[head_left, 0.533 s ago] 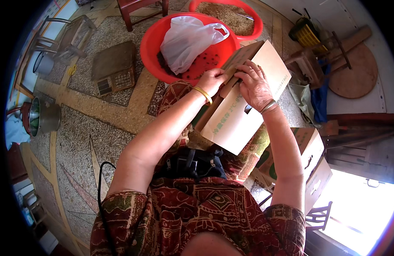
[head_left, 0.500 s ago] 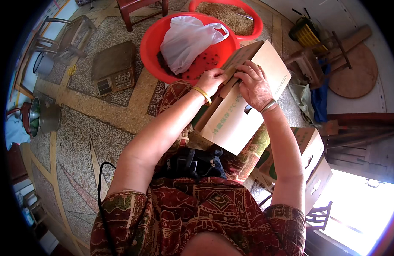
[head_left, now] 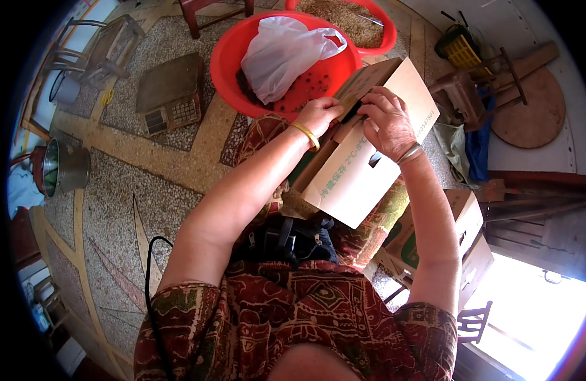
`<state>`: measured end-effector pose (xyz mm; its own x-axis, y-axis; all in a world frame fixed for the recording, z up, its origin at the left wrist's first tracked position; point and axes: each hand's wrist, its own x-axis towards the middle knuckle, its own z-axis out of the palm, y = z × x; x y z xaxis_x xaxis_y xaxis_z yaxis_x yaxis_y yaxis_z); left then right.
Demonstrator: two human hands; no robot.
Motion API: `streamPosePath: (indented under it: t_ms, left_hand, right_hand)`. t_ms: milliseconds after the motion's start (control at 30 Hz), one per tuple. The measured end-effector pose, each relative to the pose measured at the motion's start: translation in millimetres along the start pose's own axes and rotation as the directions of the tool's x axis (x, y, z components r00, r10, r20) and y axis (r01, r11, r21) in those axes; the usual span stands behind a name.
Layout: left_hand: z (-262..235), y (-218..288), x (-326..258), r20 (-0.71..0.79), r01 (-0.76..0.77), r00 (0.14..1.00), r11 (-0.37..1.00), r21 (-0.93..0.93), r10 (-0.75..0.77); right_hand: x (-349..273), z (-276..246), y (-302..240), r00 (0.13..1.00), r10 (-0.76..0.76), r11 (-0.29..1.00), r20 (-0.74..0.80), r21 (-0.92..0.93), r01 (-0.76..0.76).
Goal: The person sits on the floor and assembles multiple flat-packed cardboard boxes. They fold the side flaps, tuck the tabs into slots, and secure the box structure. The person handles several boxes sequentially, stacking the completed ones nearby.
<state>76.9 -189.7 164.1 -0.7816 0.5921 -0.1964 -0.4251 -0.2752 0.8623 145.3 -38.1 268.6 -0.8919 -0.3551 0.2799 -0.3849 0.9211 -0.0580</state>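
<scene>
A brown cardboard box (head_left: 359,181) with green print rests tilted across my lap. A dark gap shows between its upper flaps. My left hand (head_left: 319,119), below a gold bangle, pinches the edge of the flap on the left side of that gap. Across from it, my right hand (head_left: 389,120) curls its fingers over the edge of the other flap, a bracelet on its wrist. The inside of the box is hidden from me. Just beyond the box stands a red basin (head_left: 222,82) with a white plastic bag (head_left: 280,60) and dark bits in it.
Another red basin (head_left: 391,35) holds tan grain-like material. A platform scale (head_left: 171,92) sits on the floor to the left, near a metal bucket (head_left: 74,166). More cardboard boxes (head_left: 471,219) stack at my right. A wooden stool (head_left: 458,95) and a round board (head_left: 528,111) stand by the wall.
The right hand has shifted slightly right and its fingers curl more. A dark gap between the flaps has opened wider near the fingertips. The left hand keeps its grip.
</scene>
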Motion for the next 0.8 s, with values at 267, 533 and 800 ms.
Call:
streamPosePath:
  t_ms: [267,533,800]
  left_hand:
    - [-1.8,-0.1,1.6,0.012,0.030,0.999,0.999,-0.015,-0.030]
    - [-2.3,4.8,-1.4,0.033,0.021,0.999,0.998,0.056,-0.023]
    - [-0.3,5.6,-2.4,0.028,0.036,0.999,0.999,0.038,-0.038]
  right_hand:
    - [-5.3,2.7,0.8,0.999,0.003,1.000,-0.052,0.023,-0.002]
    - [-10.8,7.7,-4.6,0.990,0.036,0.998,-0.135,0.056,-0.028]
    - [-13.0,8.0,-3.4,0.986,0.029,0.997,-0.164,0.076,-0.016]
